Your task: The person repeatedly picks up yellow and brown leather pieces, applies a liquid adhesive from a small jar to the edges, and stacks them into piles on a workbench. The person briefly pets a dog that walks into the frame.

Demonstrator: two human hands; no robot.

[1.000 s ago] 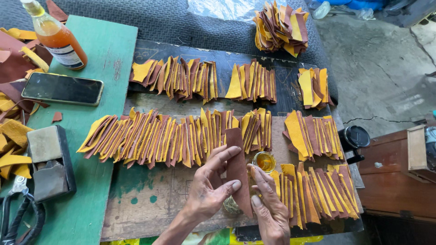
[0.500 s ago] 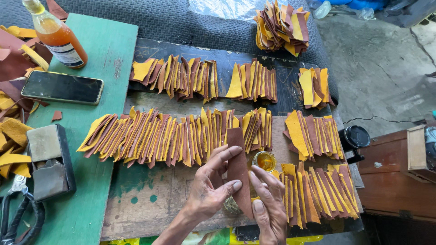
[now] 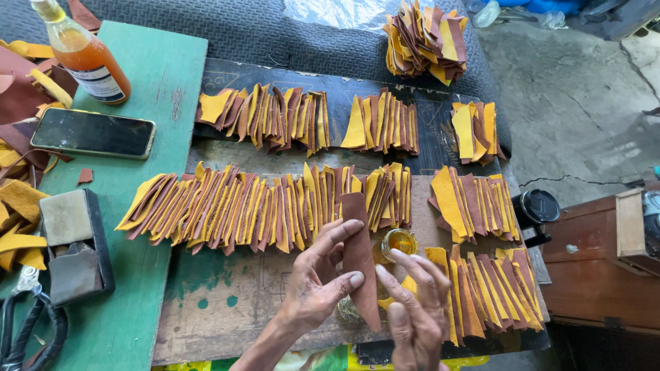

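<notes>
Workbench of worn, paint-flecked boards, laid over dark quilted padding. Green plank along its left edge, carrying an orange-filled bottle, a dark phone lying flat, and a grey block in a black holder. Black-handled shears at the lower left corner, with loose yellow and brown scraps beside them at the edge. Rows of cut leather strips across the bench — a long fanned row through the middle, yellow and brown faces overlapping, two shorter rows behind it, smaller fans at the right. Loose heap of the same pieces at the far edge on the padding. Wooden crate off to the right on the concrete floor, a round black lid near it.

Near the front, a single brown leather strip held upright just before the middle row, its top end overlapping that row. Left hand half closed on the strip — fingertips curled round its left edge, thumb pressed to its face. Right hand spread loosely just beside the strip's lower end, fingers bent and apart; cannot tell whether touching it, nothing seen gripped. Small glass jar of yellow glue directly behind the right fingers, between the strip and the right-hand fan.
</notes>
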